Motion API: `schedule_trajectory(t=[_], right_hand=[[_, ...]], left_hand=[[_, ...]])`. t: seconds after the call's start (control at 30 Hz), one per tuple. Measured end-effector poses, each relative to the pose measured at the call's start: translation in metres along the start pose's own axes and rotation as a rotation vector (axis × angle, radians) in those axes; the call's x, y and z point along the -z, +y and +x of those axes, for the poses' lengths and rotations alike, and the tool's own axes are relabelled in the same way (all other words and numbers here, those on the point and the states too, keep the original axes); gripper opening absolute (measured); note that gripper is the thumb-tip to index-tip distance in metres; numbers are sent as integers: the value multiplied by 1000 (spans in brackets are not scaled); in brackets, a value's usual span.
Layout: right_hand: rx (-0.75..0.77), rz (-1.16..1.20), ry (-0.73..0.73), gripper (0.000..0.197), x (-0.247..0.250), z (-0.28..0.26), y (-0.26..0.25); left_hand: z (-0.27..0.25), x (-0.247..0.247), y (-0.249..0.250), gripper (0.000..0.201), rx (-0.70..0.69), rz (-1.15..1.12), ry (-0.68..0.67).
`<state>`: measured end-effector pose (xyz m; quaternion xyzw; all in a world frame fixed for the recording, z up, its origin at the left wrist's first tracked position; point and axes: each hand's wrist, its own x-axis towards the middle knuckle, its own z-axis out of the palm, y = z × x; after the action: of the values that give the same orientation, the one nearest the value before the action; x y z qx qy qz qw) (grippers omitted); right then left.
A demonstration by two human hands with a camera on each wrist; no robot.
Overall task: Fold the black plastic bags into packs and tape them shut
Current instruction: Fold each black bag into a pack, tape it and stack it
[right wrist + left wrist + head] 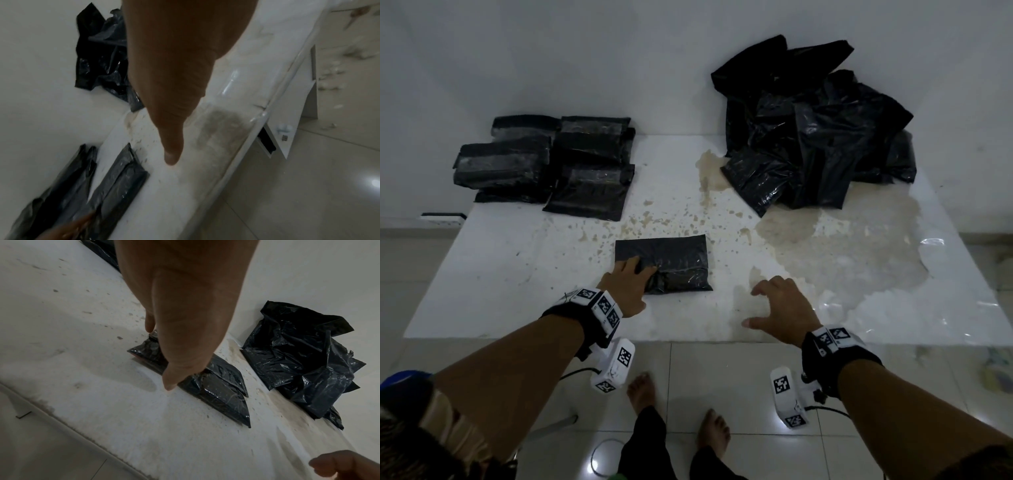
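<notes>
- Resting across the near-left corner of the folded pack point(666, 265), the left hand point(627, 286) lies flat with its fingers fairly straight; the left wrist view shows the thumb tip at the table beside the pack's near edge and the fingers on top of the black plastic, pressing rather than gripping.
- Far left on the white table point(517, 274), against the wall, sits the stack of finished packs point(551, 161); about five or six can be made out, overlapping each other, and the exact count is hard to tell in the dim light.
- One folded pack lies alone at the middle of the table near the front edge, its long side running left to right, under the left hand.
- Brownish stains point(835, 236) spread over the table from its centre towards the right, one large patch and many small specks.
- Right of the pack and apart from it, the right hand point(780, 308) hovers over the stained tabletop with fingers spread and loosely bent, thumb pointing left; it holds nothing, and the right wrist view shows only a blurred thumb above the bare surface.
- Far right at the back, leaning on the wall, is one heap of unfolded black bags point(822, 133); the bags are crumpled together and cannot be counted.
- Below the table's front edge two bare feet point(678, 411) stand on pale floor tiles.
</notes>
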<state>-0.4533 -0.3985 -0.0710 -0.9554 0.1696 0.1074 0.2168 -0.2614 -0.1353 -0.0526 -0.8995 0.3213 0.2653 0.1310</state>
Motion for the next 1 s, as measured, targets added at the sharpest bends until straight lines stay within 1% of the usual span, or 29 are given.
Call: schedule_trajectory(t=[0.07, 0.13, 0.23, 0.37, 0.77, 1.0], right_hand=[[91, -89, -64, 76, 0, -4, -2], [137, -170, -92, 81, -1, -6, -3], [148, -260, -98, 81, -4, -5, -2], [127, -273, -108, 79, -4, 1, -4], [138, -239, -140, 53, -7, 12, -4], [142, -83, -83, 29, 1, 24, -3]], left_hand=[[0, -3, 0, 85, 2, -11, 2], [0, -5, 0, 86, 3, -20, 12], [1, -5, 0, 88, 5, -27, 15], [0, -5, 0, 88, 2, -33, 9], [0, -6, -1, 87, 4, -39, 17], [1, -6, -1, 87, 6, -49, 9]])
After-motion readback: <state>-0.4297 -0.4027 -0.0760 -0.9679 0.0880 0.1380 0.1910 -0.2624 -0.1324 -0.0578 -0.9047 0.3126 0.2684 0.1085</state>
